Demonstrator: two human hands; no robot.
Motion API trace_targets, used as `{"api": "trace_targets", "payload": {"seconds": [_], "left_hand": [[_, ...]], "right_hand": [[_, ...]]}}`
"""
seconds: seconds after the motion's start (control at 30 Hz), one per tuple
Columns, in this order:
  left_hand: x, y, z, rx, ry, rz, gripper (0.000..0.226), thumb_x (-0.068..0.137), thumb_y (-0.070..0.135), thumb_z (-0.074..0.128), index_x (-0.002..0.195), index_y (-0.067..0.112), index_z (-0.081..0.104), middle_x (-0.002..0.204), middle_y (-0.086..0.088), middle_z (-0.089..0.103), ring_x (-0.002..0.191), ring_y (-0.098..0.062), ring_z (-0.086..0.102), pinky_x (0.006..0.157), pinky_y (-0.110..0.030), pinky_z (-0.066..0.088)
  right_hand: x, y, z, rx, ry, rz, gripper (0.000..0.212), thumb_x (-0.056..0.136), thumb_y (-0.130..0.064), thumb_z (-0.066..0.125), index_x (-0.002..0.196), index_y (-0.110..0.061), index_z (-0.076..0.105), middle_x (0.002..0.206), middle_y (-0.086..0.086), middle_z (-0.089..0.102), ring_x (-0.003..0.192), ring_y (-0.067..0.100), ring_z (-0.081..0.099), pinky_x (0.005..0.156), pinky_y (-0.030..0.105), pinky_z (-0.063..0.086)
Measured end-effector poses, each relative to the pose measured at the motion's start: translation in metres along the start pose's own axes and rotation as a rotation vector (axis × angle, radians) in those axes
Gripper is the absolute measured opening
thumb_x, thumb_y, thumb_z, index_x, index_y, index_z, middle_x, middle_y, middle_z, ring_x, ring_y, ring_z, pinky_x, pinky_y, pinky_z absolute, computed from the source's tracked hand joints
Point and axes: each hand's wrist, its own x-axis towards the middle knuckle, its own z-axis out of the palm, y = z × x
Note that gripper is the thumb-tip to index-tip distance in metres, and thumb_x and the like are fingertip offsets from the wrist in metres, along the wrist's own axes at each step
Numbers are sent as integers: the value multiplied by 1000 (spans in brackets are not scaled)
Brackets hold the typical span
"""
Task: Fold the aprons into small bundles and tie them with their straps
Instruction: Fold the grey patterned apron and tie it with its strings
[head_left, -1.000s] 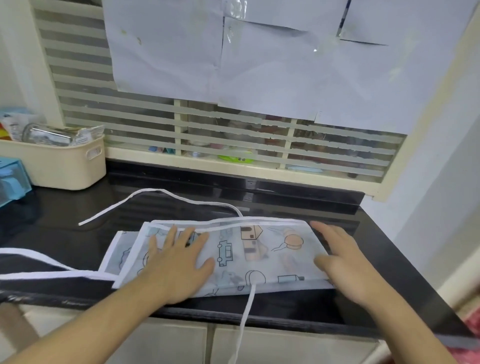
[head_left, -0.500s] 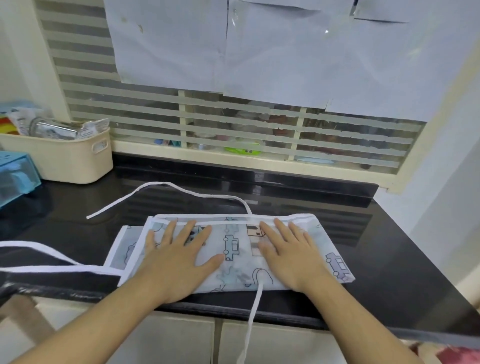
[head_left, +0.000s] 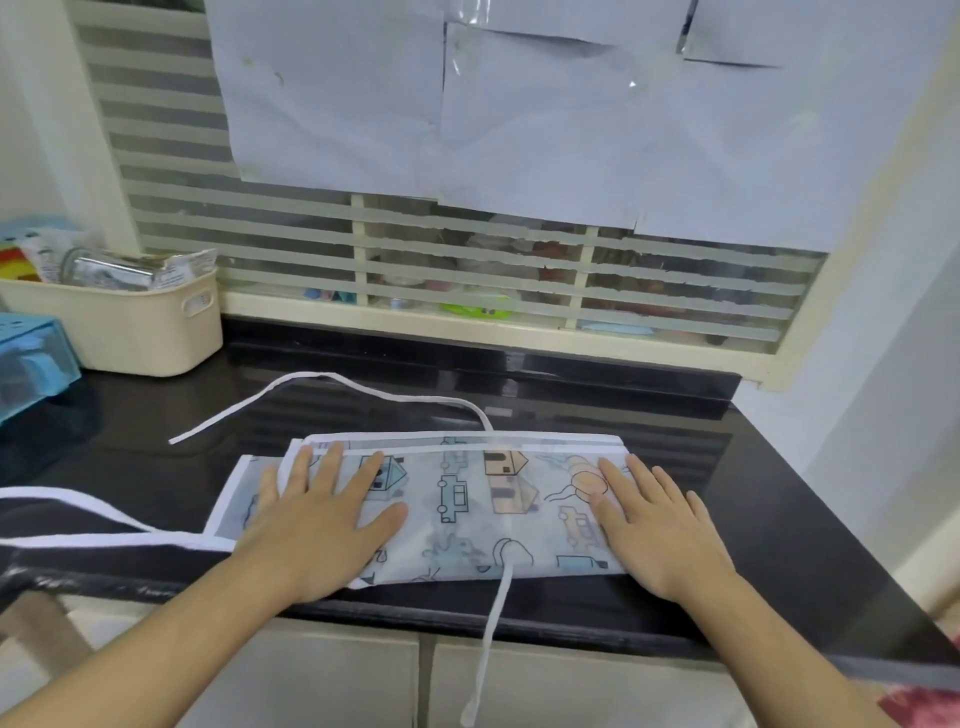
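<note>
— Where do we have the apron (head_left: 467, 512)?

— It lies folded into a long flat band on the black countertop (head_left: 769, 525), close to the front edge, printed side up (little houses, cars and a balloon in outline). Its far long edge shows white binding, and a lower layer sticks out a little at the left end.

— And our hands?

— Both are flat on it, palms down. Our left hand (head_left: 322, 525) presses the left part of the band with fingers straight and spread, the thumb pointing toward the middle. Our right hand (head_left: 657, 525) presses the right end, fingers straight and close together, the outer edge of the hand reaching the countertop past the fold. Neither hand curls round anything.

— The straps?

— We see three runs of them. The far strap (head_left: 332, 382) leaves the back edge near the middle and arcs away to the left across the countertop, ending loose. The front strap (head_left: 491, 629) comes from under the near edge between our hands and hangs down over the cabinet doors (head_left: 322, 675). The left strap (head_left: 93, 530) lies as a doubled white line running off the left side of the view; we cannot tell where it ends.

— Anything else around us?

— A cream basket (head_left: 130, 332) with packets in it stands at the back left, a blue box (head_left: 31, 358) just beside it. Behind the countertop, a striped window (head_left: 467, 270) has sheets of white paper (head_left: 519, 104) taped across its upper part.
</note>
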Motion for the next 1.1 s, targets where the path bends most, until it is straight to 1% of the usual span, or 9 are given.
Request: {"api": "trace_targets", "payload": {"seconds": [0.1,0.2,0.33,0.43,0.53,0.7,0.83,0.97,1.1], "left_hand": [[3,4,-3,14,-3,11,80,88,84,2,158,51,-19,171,0,-24,158,-29,-24,127,-54,-12],[6,7,-3,19,7,17,81,89,84,4,160,49,-16,172,0,-21,158,-29,-22,128,-52,-10],[6,5,0,45,31,13,81,90,82,3,160,47,-18,172,-1,-21,159,-29,-20,129,-51,-8],[7,5,1,33,30,20,89,79,84,-6,160,48,-16,173,-1,-19,159,-29,-18,129,-50,-7],[12,4,5,29,37,22,91,77,86,-7,160,49,-16,174,0,-17,160,-28,-16,129,-50,-7],[12,6,5,49,40,17,79,91,81,3,160,48,-15,173,0,-17,160,-27,-15,129,-49,-6],[8,8,1,49,31,12,82,88,81,0,161,47,-16,173,0,-18,160,-27,-17,129,-50,-7],[6,9,-2,48,16,10,91,76,84,-10,160,48,-17,173,0,-18,160,-27,-16,129,-50,-7],[7,10,-1,41,25,10,81,88,82,0,160,48,-15,173,0,-17,160,-27,-17,129,-50,-7]], "right_hand": [[-2,4,1,27,22,1,68,101,-67,8,163,-44,-6,174,-10,-4,161,18,-3,130,49,2],[-8,6,-11,295,123,-17,81,99,-64,44,165,-35,6,169,-13,22,156,15,22,128,46,19],[-38,8,-40,1003,63,-51,77,99,-10,60,152,-57,29,150,-36,43,129,-9,53,98,18,52],[-58,7,-49,1459,-79,-325,93,87,17,49,159,-40,33,159,-21,45,148,5,40,118,35,35],[-68,-4,-56,1835,-304,-498,75,93,-1,39,163,-21,27,166,-1,37,156,17,28,127,47,16],[-67,-13,-61,1830,-362,-383,65,111,-43,14,155,-4,43,154,21,51,147,37,45,124,53,27],[-65,-16,-52,1779,-192,-281,43,111,-14,34,151,-1,45,132,28,67,122,46,65,104,52,54],[-73,-14,-55,1626,-217,-356,84,101,17,43,162,-37,23,153,-2,56,138,31,56,121,56,36],[-68,-19,-56,1379,-83,-258,46,112,-39,39,151,-19,50,138,2,69,129,23,64,117,51,41]]}}
